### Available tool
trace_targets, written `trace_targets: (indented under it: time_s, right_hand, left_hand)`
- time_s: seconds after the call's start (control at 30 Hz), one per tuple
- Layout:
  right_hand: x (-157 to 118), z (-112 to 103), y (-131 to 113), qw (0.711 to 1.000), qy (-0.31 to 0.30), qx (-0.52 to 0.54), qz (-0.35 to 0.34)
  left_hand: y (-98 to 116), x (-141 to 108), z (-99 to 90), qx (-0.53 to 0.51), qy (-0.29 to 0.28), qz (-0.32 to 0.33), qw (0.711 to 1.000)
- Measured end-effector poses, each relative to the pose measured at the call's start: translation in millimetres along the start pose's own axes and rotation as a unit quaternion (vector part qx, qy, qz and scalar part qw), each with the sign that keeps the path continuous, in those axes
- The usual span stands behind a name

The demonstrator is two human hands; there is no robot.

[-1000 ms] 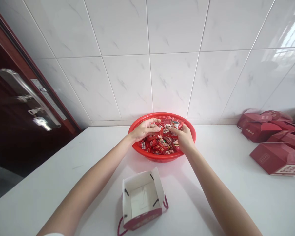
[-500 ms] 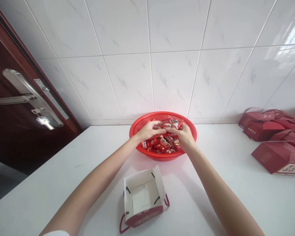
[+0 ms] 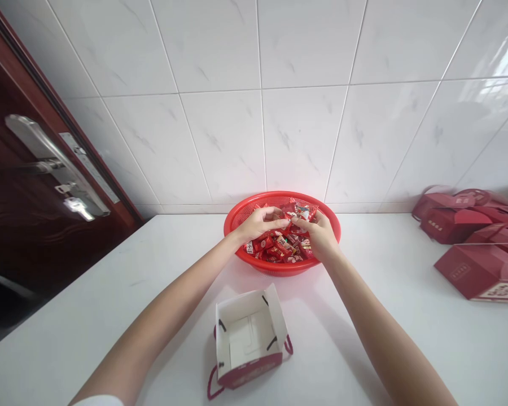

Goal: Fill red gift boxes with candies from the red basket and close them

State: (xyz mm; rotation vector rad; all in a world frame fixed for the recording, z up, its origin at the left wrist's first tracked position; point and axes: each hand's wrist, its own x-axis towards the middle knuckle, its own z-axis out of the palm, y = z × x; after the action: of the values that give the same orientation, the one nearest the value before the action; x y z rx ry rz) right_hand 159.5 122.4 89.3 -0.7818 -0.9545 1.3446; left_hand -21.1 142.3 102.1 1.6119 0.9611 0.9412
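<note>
Over the red plastic basket (image 3: 281, 268) by the back edge of the table (image 3: 381, 265), the right hand (image 3: 321, 233) pinches wrapped candies (image 3: 303, 211), seemingly steadied by the left hand (image 3: 253, 225), whose grip I cannot tell.

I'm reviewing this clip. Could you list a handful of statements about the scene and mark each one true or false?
1. The left hand and the right hand are both at the red perforated basket. True.
2. The open rope-handled box stands between the basket and the tiled wall. False: it stands on the near side of the basket.
3. The right hand holds a red-wrapped candy packet. True.
4. The inside of the open box is dark red. False: it is white; dark red shows on its outside.
5. Keys hang at the lock of the door. True.
6. The other dark red boxes sit beside the door. False: they are at the far right.
</note>
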Motion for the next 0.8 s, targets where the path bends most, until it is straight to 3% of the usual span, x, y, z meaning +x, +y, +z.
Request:
trace_targets:
  time_s: [0.33, 0.57, 0.63, 0.8]
  right_hand:
    - [-2, 1, -2, 1.000, -0.003, 0.010, -0.002]
    - [-1, -2, 0, 0.999, 0.022, 0.015, -0.020]
    - [0, -3, 2, 0.999, 0.033, 0.018, -0.026]
    - [-3, -1, -3, 0.999, 0.008, 0.024, -0.032]
  left_hand:
    - [2, -5, -2.5, -0.017, 0.049, 0.016, 0.998]
    - [29, -80, -22.0, 0.009, 0.100, 0.055, 0.993]
    - [38, -104, -24.4, 0.053, 0.077, 0.053, 0.994]
    - [60, -150, -22.1, 0.219, -0.116, 0.022, 0.968]
